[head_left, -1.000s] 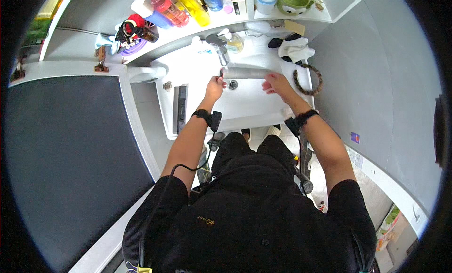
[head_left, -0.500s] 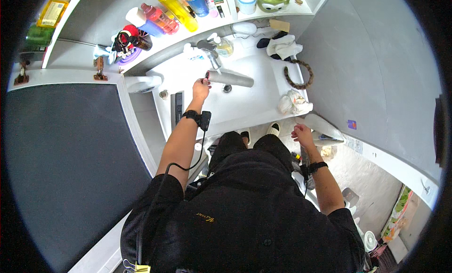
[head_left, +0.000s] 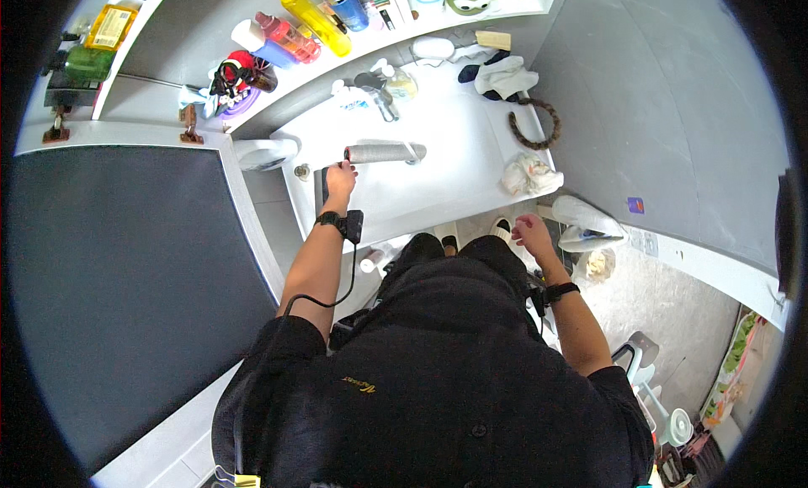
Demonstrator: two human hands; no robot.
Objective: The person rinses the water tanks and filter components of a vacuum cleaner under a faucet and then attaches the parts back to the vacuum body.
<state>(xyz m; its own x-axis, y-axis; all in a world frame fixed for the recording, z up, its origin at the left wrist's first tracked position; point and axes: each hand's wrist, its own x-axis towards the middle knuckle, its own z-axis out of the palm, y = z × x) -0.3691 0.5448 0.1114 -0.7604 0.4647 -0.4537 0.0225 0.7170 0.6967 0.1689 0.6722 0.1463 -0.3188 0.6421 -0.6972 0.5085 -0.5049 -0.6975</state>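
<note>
My left hand (head_left: 341, 181) is over the left part of a white sink (head_left: 454, 172), its fingers closed at the near-left end of a long grey cylinder (head_left: 380, 154). That end is dark with a reddish tint; the cylinder's exact kind is unclear. It lies nearly level across the basin, below the faucet (head_left: 384, 106), and its far end covers the drain area. Off the sink's front edge at the right, my right hand (head_left: 532, 234) hangs with fingers loosely curled and apart, nothing visible in it. A crumpled whitish plastic bag (head_left: 530, 176) on the sink corner is nearest to it.
A soap dispenser (head_left: 402, 84) stands behind the faucet. White and dark cloths (head_left: 503, 78) and a brown furry headband (head_left: 549, 128) lie along the right rim. Bottles (head_left: 288, 38) line the curved shelf above. A dark-panelled cabinet door (head_left: 135, 294) stands at the left, a grey partition (head_left: 648, 109) at the right.
My left hand has drawn the grey cylinder left and slightly toward me, and the drain is now covered from view. My right hand has barely moved. The whole view has shifted slightly.
</note>
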